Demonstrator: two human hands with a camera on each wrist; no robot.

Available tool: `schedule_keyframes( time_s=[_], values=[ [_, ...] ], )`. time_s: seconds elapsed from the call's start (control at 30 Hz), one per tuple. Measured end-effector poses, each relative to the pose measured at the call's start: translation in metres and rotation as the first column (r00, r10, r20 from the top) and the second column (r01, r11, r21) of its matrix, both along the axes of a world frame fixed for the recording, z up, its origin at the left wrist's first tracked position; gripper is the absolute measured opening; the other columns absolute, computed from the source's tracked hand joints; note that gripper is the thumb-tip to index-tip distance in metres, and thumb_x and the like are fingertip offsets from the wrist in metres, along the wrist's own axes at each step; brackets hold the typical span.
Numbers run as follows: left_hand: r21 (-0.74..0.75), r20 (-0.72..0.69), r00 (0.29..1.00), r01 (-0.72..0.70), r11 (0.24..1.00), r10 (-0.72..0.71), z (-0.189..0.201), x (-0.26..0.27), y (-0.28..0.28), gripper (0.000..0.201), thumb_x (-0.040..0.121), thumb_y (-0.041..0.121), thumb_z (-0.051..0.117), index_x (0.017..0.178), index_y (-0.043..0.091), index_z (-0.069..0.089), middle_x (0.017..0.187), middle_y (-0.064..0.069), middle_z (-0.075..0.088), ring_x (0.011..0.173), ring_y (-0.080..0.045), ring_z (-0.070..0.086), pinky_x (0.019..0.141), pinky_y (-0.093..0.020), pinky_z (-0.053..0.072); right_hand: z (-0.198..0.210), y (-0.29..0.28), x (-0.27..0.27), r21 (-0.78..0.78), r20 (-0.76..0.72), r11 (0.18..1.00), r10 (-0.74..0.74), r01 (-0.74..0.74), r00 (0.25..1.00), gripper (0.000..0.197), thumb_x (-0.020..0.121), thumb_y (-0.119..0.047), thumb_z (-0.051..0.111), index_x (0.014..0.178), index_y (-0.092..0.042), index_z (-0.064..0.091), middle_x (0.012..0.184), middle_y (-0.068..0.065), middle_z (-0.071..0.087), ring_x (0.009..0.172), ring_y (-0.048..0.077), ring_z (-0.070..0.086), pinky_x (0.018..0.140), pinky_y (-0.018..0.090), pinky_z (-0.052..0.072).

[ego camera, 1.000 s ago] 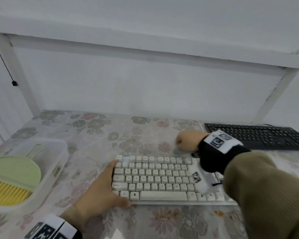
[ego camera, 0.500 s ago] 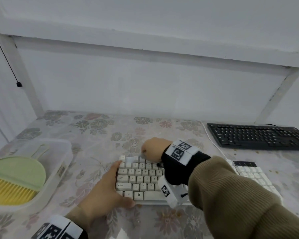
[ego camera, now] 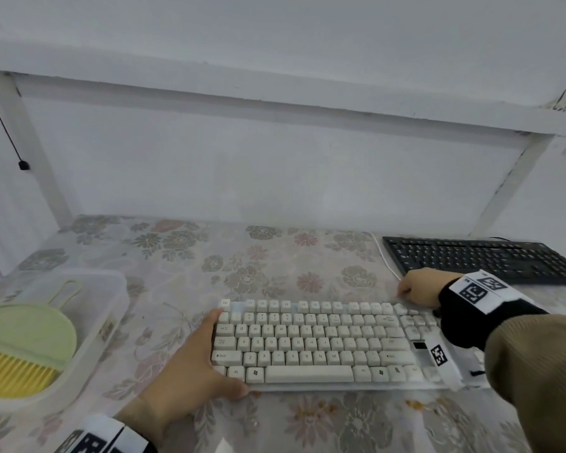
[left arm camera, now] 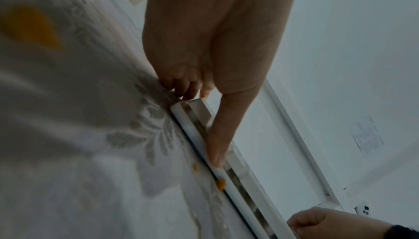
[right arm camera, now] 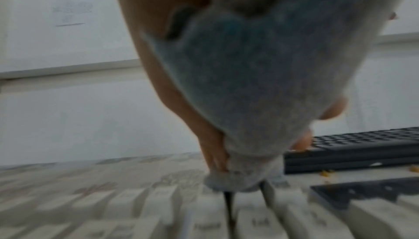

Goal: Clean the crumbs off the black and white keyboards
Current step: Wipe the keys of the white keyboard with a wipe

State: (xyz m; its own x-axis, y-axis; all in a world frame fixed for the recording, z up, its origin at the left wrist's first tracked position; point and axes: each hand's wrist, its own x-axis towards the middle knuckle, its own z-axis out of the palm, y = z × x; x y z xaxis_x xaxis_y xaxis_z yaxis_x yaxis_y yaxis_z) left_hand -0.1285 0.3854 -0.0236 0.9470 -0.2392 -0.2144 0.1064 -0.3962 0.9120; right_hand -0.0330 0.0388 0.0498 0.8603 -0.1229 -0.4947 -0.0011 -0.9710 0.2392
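The white keyboard [ego camera: 307, 348] lies in the middle of the flowered table. My left hand [ego camera: 206, 358] grips its left end, the thumb laid along the front edge [left arm camera: 238, 194] and the fingers curled at the corner. My right hand [ego camera: 419, 289] hovers at the keyboard's top right corner and holds a grey-blue cloth [right arm camera: 249, 81]. The cloth's tip touches the top row of keys [right arm camera: 249, 221]. The black keyboard [ego camera: 484, 259] rests at the back right, just beyond the right hand. Orange crumbs [left arm camera: 221, 186] lie against the white keyboard's front edge, and more [right arm camera: 326, 173] lie before the black one.
A clear plastic bin [ego camera: 111, 289] at the left holds a green dustpan [ego camera: 23, 335] and a yellow brush [ego camera: 10, 374]. A white cable [ego camera: 386, 259] runs back between the keyboards. White frame posts stand at both back corners, against the wall.
The right hand with the cloth swept along the top row, from the keyboard's left end half a second ago to its right end now. The left hand kept its hold.
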Motion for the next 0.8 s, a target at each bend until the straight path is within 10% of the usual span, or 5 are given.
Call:
schedule_keyframes(
  time_s=[0.17,0.27,0.5,0.8],
  values=[
    [-0.017,-0.013,1.0,-0.009,1.0,0.009,-0.003,0.001,0.001,0.094,0.058,-0.005,0.084,0.12,0.049,0.039,0.107,0.037,0.061,0.095,0.011,0.063,0.069,-0.007,0.049,0.01,0.029,0.008,-0.063,0.022,0.998,0.028,-0.026,0.999,0.014,0.096,-0.012,0.046,0.095,-0.009,0.06,0.097,0.007,0.055,0.079,0.021,0.053,0.075,0.025,0.039],
    [-0.03,-0.007,1.0,-0.009,1.0,0.008,-0.001,0.001,0.0,0.09,0.06,-0.009,0.082,0.111,0.05,0.037,0.101,0.045,0.057,0.09,0.017,0.061,0.065,-0.002,0.045,0.011,0.085,0.003,0.19,0.08,0.974,0.111,-0.124,0.991,0.03,0.098,-0.033,0.046,0.081,-0.012,0.06,0.082,0.001,0.058,0.072,0.018,0.054,0.074,0.027,0.042],
    [-0.05,-0.021,1.0,0.006,0.999,-0.007,0.004,0.0,-0.002,0.086,0.063,-0.014,0.078,0.11,0.046,0.037,0.096,0.044,0.06,0.086,0.014,0.063,0.062,-0.005,0.047,-0.011,0.205,0.006,0.378,0.123,0.798,0.459,-0.469,0.88,0.034,0.101,-0.014,0.038,0.123,0.001,0.058,0.123,0.018,0.06,0.102,0.031,0.059,0.08,0.035,0.05],
    [0.005,-0.026,1.0,-0.015,1.0,0.015,0.002,0.001,0.0,0.088,0.062,-0.002,0.083,0.108,0.054,0.034,0.107,0.015,0.065,0.09,0.018,0.06,0.065,-0.004,0.046,-0.019,0.102,0.005,0.243,0.066,0.933,0.259,-0.267,0.964,0.032,0.101,-0.029,0.039,0.112,-0.011,0.063,0.112,0.006,0.065,0.095,0.023,0.063,0.08,0.03,0.049]
  ],
)
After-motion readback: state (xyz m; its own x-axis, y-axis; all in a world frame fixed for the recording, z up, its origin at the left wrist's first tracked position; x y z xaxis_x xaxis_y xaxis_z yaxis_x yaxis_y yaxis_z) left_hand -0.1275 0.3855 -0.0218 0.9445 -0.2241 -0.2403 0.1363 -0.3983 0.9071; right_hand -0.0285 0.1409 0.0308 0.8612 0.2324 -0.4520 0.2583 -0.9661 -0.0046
